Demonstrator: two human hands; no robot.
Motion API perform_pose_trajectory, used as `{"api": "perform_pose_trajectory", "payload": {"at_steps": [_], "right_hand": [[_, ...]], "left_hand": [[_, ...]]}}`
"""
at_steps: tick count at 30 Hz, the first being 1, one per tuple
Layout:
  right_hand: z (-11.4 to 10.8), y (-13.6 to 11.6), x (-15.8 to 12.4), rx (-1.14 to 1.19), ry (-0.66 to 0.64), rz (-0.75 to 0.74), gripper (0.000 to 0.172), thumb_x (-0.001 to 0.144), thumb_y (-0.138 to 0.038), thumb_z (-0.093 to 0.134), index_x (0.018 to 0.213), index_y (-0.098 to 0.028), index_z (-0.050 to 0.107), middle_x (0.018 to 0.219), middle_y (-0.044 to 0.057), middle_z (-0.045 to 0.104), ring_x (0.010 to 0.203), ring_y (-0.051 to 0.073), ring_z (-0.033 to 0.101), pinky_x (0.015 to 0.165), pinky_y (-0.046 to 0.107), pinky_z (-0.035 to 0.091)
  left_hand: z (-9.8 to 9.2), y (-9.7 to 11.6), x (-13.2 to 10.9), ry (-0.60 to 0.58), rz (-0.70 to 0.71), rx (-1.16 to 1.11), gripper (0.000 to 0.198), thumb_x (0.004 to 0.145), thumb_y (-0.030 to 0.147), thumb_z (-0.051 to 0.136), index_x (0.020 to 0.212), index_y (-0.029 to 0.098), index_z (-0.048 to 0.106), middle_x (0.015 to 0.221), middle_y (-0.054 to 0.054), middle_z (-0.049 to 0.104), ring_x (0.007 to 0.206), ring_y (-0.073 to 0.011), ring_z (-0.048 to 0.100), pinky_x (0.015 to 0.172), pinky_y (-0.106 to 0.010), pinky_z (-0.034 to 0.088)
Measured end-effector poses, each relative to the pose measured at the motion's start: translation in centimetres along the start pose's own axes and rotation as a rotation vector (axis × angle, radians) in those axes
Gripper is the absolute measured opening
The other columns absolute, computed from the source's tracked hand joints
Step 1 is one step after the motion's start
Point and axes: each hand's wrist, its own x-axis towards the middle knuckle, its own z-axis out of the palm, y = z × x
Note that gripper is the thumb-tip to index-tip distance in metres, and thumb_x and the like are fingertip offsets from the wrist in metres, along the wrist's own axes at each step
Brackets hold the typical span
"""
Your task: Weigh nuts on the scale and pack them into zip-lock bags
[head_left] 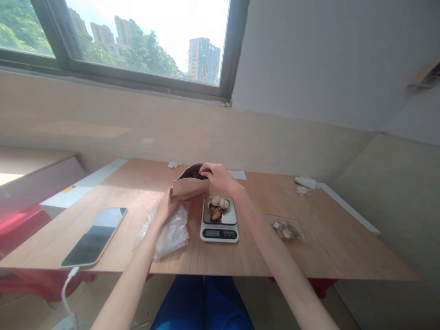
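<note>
A tan kraft paper bag (190, 185) lies tilted on its side above the wooden table, its mouth facing up and to the right, with dark contents (194, 173) showing inside. My left hand (167, 205) grips the bag's lower side, just above a crumpled clear plastic zip bag (168, 236). My right hand (218, 178) curls over the bag's rim at the mouth. Just below it stands a small digital kitchen scale (219, 233) bearing several pale and brown pieces, possibly mushroom (216, 207). The scale's display digits are too small to read.
A smartphone (93, 237) with a white charging cable (67, 293) lies at the table's left. A small zip bag of pieces (285, 228) lies to the right. White paper scraps (305, 183) sit at the far right, with a window and wall behind the table.
</note>
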Motion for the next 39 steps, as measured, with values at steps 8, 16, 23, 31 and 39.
{"api": "perform_pose_trajectory", "payload": {"at_steps": [8, 16, 23, 31, 39], "right_hand": [[-1.4, 0.3, -3.2, 0.239, 0.336, 0.055, 0.012, 0.084, -0.024, 0.050, 0.086, -0.018, 0.060, 0.092, 0.002, 0.065, 0.090, 0.014, 0.057, 0.084, 0.027, 0.040], [1.7, 4.1, -14.0, 0.349, 0.279, 0.353, 0.017, 0.083, -0.031, 0.050, 0.085, -0.017, 0.060, 0.087, 0.004, 0.065, 0.083, 0.017, 0.060, 0.079, 0.031, 0.044], [3.9, 4.6, -17.8, 0.066, 0.268, 0.315, 0.016, 0.085, -0.022, 0.045, 0.083, -0.020, 0.061, 0.088, 0.005, 0.061, 0.087, 0.019, 0.056, 0.079, 0.034, 0.044], [4.5, 3.9, -17.7, -0.080, 0.155, 0.219, 0.019, 0.086, -0.016, 0.043, 0.086, -0.022, 0.062, 0.091, 0.005, 0.058, 0.088, 0.020, 0.056, 0.080, 0.035, 0.045], [4.1, 3.9, -18.5, 0.009, 0.180, 0.268, 0.029, 0.087, -0.017, 0.039, 0.107, -0.025, 0.058, 0.114, 0.006, 0.054, 0.104, 0.019, 0.054, 0.089, 0.036, 0.044]], "left_hand": [[0.1, -0.1, 0.1, -0.012, -0.030, 0.210, 0.039, 0.071, 0.029, 0.049, 0.108, 0.017, 0.049, 0.104, -0.015, 0.061, 0.100, -0.0299, 0.058, 0.079, -0.038, 0.045], [0.5, -1.1, 0.2, 0.018, -0.041, -0.022, 0.053, 0.078, 0.047, 0.044, 0.122, 0.019, 0.034, 0.110, -0.012, 0.059, 0.097, -0.0254, 0.059, 0.081, -0.038, 0.044], [-0.9, -0.1, 2.3, 0.008, -0.154, 0.003, 0.034, 0.076, 0.041, 0.044, 0.100, 0.019, 0.050, 0.095, -0.010, 0.064, 0.086, -0.0226, 0.061, 0.076, -0.034, 0.046], [-2.1, 1.8, 3.5, 0.224, 0.044, 0.058, 0.049, 0.061, 0.026, 0.062, 0.107, 0.014, 0.047, 0.108, -0.013, 0.049, 0.100, -0.0260, 0.053, 0.094, -0.043, 0.038], [-1.9, 4.4, 3.5, 0.367, -0.066, -0.278, 0.044, 0.064, 0.021, 0.059, 0.104, 0.017, 0.041, 0.112, -0.010, 0.046, 0.094, -0.0169, 0.055, 0.086, -0.036, 0.045]]}}
